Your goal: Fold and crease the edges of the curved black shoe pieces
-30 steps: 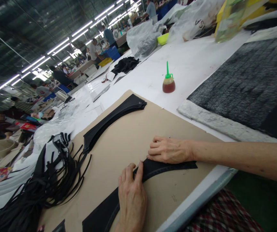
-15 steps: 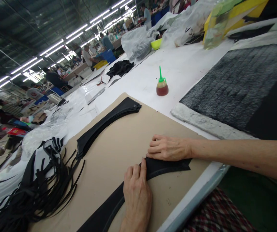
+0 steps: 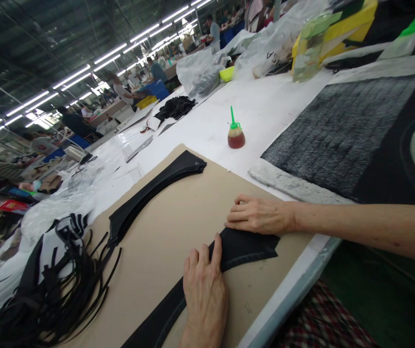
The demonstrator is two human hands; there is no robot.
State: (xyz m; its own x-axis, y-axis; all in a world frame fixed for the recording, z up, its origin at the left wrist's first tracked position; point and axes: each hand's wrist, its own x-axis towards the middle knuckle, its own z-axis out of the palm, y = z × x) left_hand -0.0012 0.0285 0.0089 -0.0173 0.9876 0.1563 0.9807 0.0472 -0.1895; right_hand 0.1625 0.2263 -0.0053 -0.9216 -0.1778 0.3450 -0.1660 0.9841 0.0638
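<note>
A curved black cut piece (image 3: pixel 245 248) lies on a brown cardboard sheet (image 3: pixel 178 217) near the table's front edge. My left hand (image 3: pixel 203 292) rests flat on its middle, fingers stretched along the upper edge. My right hand (image 3: pixel 260 215) lies on the piece's right end, fingers curled and pressed together at the edge. Neither hand lifts the piece. A stack of similar curved black pieces (image 3: pixel 149 191) lies further back on the cardboard.
A heap of black strips (image 3: pixel 48 285) lies at the left. A small bottle with a green nozzle (image 3: pixel 236 134) stands on the white table (image 3: pixel 265 106). A dark grey mat (image 3: pixel 341 135) covers the right. Plastic bags (image 3: pixel 200 70) and other workers are far back.
The view has drifted right and down. My left hand's fingers have spread a little along the piece's edge; my right hand stays at the right end.
</note>
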